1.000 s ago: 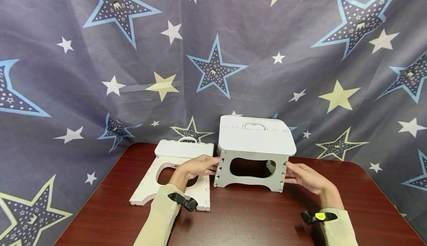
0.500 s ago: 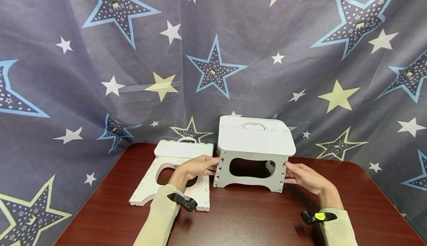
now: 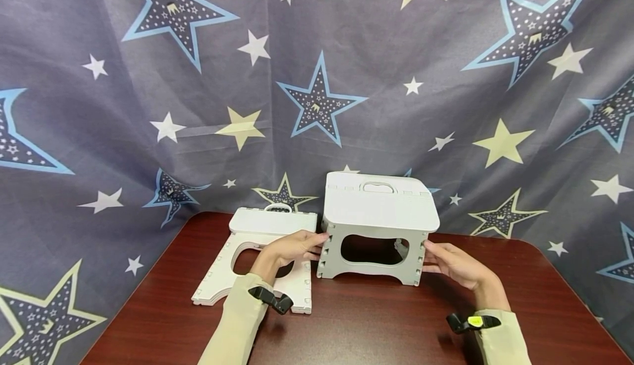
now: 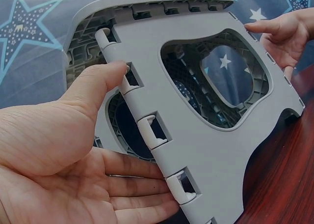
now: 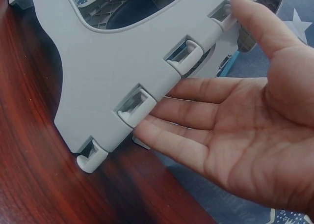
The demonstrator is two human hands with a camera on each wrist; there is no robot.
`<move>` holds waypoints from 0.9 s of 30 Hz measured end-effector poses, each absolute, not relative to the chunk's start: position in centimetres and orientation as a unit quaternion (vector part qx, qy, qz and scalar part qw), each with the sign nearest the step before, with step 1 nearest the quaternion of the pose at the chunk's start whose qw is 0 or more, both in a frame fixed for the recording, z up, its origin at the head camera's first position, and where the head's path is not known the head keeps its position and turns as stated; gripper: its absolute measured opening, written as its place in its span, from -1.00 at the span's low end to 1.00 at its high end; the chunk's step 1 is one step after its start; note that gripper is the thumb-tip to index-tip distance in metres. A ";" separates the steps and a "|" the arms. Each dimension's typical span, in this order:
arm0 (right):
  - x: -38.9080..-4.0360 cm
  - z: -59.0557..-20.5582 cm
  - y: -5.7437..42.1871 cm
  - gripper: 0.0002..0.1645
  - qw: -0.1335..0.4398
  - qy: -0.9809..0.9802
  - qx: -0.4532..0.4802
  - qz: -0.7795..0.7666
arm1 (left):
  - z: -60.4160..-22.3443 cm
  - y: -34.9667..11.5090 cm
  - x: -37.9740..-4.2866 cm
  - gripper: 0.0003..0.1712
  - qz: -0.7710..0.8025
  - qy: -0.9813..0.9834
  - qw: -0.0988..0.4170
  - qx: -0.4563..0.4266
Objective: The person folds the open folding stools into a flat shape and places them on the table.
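A white folding stool (image 3: 378, 205) stands unfolded on the table in the head view, with a handle slot in its top and an oval opening in its front panel. At its left front edge my left hand (image 3: 292, 246) holds it, thumb on the hinged corner. My right hand (image 3: 458, 266) grips the opposite corner the same way. In the left wrist view the left thumb (image 4: 95, 81) lies on a hinge, and the fingertips reach the edge lower down. The right wrist view has the right fingers (image 5: 181, 143) passing behind the panel edge, their tips hidden.
A second white stool (image 3: 272, 222), folded flat, lies on the dark red table (image 3: 366, 326) to the left, partly under my left forearm. A grey curtain (image 3: 376, 117) with stars hangs right behind the table's far edge.
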State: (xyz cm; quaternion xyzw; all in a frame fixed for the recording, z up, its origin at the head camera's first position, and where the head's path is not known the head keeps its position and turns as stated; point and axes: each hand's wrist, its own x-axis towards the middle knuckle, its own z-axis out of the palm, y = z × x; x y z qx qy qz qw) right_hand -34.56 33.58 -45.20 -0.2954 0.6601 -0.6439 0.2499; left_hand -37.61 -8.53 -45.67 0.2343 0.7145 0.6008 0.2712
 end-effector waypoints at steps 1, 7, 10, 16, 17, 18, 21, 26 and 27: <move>-34.6 -45.2 33.6 -0.43 0.250 0.660 -0.295 -0.644 | -45.7 -8.5 -37.6 -0.32 0.600 0.715 0.271 0.235; -34.6 -45.2 33.6 -0.45 0.251 0.659 -0.299 -0.643 | -45.7 -8.7 -37.6 -0.32 0.601 0.715 0.270 0.233; -34.6 -45.2 33.6 -0.44 0.252 0.659 -0.302 -0.641 | -45.7 -8.8 -37.6 -0.31 0.600 0.715 0.271 0.237; -34.5 -45.2 33.6 -0.45 0.251 0.659 -0.303 -0.641 | -45.8 -8.7 -37.8 -0.29 0.599 0.714 0.273 0.239; -34.5 -45.2 33.6 -0.45 0.252 0.658 -0.303 -0.642 | -45.8 -8.7 -37.8 -0.29 0.599 0.714 0.274 0.238; -34.5 -45.2 33.6 -0.45 0.253 0.657 -0.304 -0.642 | -45.8 -8.8 -37.8 -0.30 0.599 0.713 0.274 0.238; -34.5 -45.2 33.6 -0.45 0.253 0.657 -0.306 -0.640 | -45.8 -8.8 -37.8 -0.31 0.600 0.712 0.275 0.239; -34.5 -45.2 33.6 -0.46 0.253 0.656 -0.306 -0.642 | -45.9 -8.8 -37.8 -0.32 0.600 0.713 0.273 0.239; -34.5 -45.2 33.5 -0.46 0.253 0.655 -0.306 -0.643 | -45.9 -8.8 -37.8 -0.32 0.600 0.713 0.274 0.238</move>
